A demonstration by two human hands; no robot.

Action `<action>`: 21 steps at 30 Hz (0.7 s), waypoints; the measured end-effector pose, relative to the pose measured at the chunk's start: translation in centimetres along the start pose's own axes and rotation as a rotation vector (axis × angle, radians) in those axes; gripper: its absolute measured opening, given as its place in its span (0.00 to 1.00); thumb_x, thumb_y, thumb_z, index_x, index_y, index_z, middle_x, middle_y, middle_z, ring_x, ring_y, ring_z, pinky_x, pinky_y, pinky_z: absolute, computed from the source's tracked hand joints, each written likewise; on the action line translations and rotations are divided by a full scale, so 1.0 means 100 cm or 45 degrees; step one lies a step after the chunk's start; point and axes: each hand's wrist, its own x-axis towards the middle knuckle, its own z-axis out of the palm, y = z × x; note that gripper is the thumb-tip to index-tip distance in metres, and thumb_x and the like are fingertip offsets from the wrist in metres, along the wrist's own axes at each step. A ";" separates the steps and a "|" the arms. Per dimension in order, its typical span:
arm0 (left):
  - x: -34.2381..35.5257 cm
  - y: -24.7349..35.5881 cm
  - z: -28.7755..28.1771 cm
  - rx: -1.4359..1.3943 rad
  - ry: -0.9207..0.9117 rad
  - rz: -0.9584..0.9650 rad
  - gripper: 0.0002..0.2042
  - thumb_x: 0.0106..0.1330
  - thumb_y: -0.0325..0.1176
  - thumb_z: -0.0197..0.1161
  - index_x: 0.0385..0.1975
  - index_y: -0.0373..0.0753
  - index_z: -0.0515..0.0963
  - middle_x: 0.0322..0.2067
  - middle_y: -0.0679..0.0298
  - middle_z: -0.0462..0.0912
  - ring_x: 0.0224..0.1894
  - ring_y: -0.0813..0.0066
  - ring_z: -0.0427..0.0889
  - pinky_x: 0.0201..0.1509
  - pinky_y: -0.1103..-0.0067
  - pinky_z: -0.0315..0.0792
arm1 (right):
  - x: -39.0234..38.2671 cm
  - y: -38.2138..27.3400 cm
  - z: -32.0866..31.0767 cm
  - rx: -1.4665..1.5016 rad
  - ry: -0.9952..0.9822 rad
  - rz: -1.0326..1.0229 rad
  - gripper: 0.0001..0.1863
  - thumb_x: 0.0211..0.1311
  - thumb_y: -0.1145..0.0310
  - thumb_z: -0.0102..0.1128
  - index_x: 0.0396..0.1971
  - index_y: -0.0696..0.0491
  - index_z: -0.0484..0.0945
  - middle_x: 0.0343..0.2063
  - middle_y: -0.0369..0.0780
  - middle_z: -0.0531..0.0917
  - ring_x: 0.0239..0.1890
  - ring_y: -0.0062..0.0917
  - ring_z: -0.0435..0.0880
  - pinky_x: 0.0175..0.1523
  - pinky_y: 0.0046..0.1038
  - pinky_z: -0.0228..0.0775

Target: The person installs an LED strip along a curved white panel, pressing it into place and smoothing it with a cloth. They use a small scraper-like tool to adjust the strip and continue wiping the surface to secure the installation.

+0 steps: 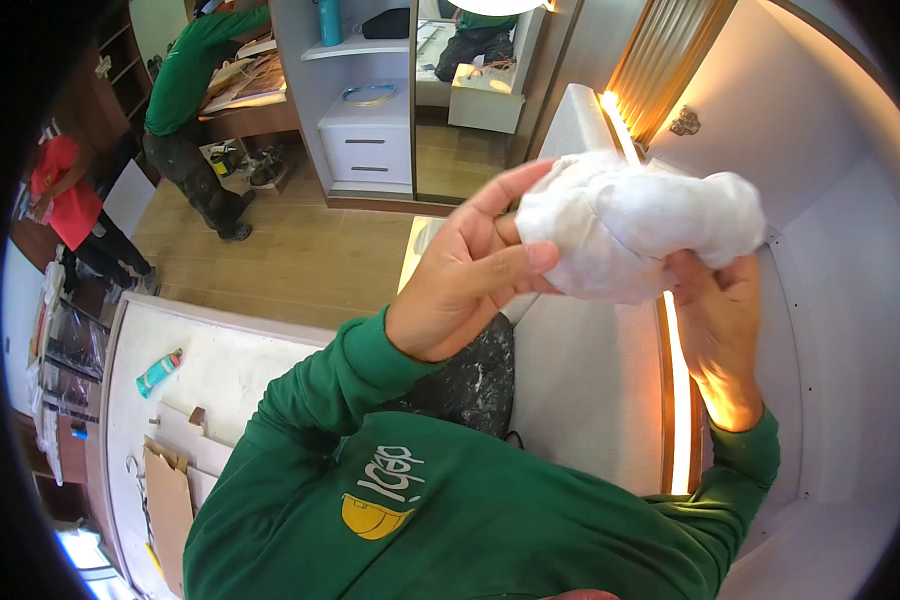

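A bunched wad of white cloth [620, 225] is held up in front of me, between both hands. My left hand [470, 265] grips its left side, the thumb lying on the near face and the fingers partly hidden behind it. From the lower right, my right hand [715, 310] closes on the same wad, with some of its fingertips out of sight under the folds. A rounded fold of the cloth bulges out above my right hand. Both forearms are in green sleeves.
A lit strip [678, 400] runs beside a pale padded panel [590, 390]. To my left, a white board surface [240, 345] bears a teal tube [158, 373] and cardboard pieces [165, 500]. Beyond stand a white drawer unit [368, 150], a person in green [185, 90] and another in red [65, 190].
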 end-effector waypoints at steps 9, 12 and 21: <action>0.042 0.022 -0.043 0.427 -0.074 0.145 0.32 0.77 0.24 0.63 0.79 0.37 0.59 0.53 0.59 0.87 0.52 0.77 0.87 0.58 0.80 0.79 | 0.020 -0.020 -0.040 -0.886 -0.537 0.506 0.20 0.68 0.58 0.77 0.49 0.58 0.86 0.46 0.39 0.89 0.43 0.20 0.85 0.51 0.27 0.78; 0.054 0.021 -0.035 0.466 -0.226 0.034 0.32 0.78 0.25 0.62 0.79 0.38 0.58 0.54 0.57 0.87 0.53 0.77 0.86 0.59 0.79 0.79 | 0.019 -0.013 -0.027 -0.821 -0.297 -0.126 0.35 0.60 0.56 0.84 0.63 0.55 0.79 0.55 0.41 0.86 0.53 0.26 0.86 0.61 0.36 0.77; 0.077 -0.004 0.003 0.425 -0.426 -0.062 0.38 0.74 0.25 0.67 0.81 0.38 0.54 0.59 0.54 0.83 0.61 0.71 0.83 0.66 0.73 0.77 | 0.027 0.005 -0.007 -1.002 -0.169 -0.251 0.42 0.61 0.64 0.81 0.73 0.56 0.70 0.52 0.45 0.87 0.55 0.32 0.87 0.62 0.35 0.77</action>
